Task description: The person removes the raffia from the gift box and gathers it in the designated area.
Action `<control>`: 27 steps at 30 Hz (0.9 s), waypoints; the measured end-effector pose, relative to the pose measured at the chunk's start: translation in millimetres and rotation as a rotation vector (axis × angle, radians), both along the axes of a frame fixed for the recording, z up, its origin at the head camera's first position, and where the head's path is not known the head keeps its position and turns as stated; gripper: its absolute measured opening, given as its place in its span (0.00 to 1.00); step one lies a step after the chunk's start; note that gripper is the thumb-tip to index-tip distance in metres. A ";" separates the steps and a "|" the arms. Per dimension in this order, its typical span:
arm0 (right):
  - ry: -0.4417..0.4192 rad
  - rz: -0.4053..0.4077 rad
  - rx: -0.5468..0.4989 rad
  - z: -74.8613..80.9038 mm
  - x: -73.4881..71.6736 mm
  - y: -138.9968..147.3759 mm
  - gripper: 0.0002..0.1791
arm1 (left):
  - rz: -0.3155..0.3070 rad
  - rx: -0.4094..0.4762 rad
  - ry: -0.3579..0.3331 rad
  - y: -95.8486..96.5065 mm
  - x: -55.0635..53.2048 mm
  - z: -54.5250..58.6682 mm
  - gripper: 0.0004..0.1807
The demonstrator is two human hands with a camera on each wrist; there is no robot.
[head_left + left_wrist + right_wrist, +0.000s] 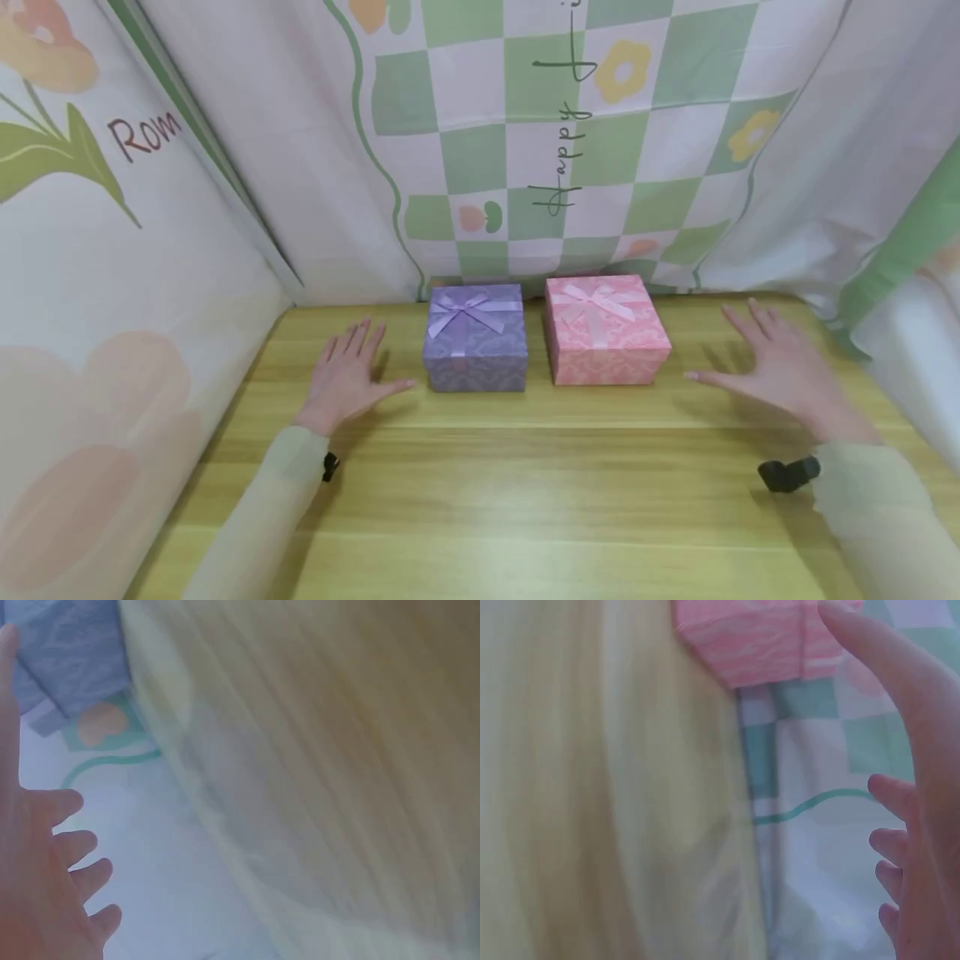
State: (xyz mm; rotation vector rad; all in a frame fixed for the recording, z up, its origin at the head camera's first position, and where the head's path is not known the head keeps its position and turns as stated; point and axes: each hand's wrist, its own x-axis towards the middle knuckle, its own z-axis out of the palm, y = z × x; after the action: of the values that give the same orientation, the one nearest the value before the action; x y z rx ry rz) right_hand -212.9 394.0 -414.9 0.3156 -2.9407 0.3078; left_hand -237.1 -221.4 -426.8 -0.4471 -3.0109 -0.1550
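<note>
Two lidded gift boxes with ribbon bows stand side by side at the back of the wooden table. The purple gift box (476,367) is on the left, the pink gift box (607,367) on the right, a narrow gap between them. My left hand (347,379) is spread just left of the purple box, its thumb pointing toward the box's side. To the right of the pink box my right hand (783,367) is spread too, farther off, thumb toward the box. Neither hand holds anything. In the wrist views, parts of the purple box (75,652) and pink box (765,641) show past the thumbs.
Behind the boxes hangs a curtain (472,158) with green checks and flowers, its lower edge at the table's back. A flowered cloth (172,292) borders the left side, and white and green fabric (900,250) the right. The wooden table (525,492) extends toward me.
</note>
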 end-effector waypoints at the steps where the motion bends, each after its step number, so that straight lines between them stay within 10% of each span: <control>1: 0.007 0.001 -0.008 3.1 0.4 -1.5 0.67 | -0.003 0.017 0.001 1.3 -0.3 0.8 0.65; 17: 0.024 0.077 -0.395 56.6 18.5 -84.5 0.53 | -0.004 0.694 -0.088 29.7 4.9 10.4 0.56; 27: 0.008 0.218 -0.645 52.7 28.2 -161.5 0.42 | -0.052 0.867 -0.126 49.3 5.7 5.6 0.53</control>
State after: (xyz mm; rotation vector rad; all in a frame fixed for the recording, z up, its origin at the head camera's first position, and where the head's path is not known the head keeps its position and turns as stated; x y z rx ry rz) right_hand -184.7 232.5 -362.2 0.5275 -2.6066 1.2300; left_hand -231.4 -172.1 -421.2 -0.4124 -2.6649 -1.4388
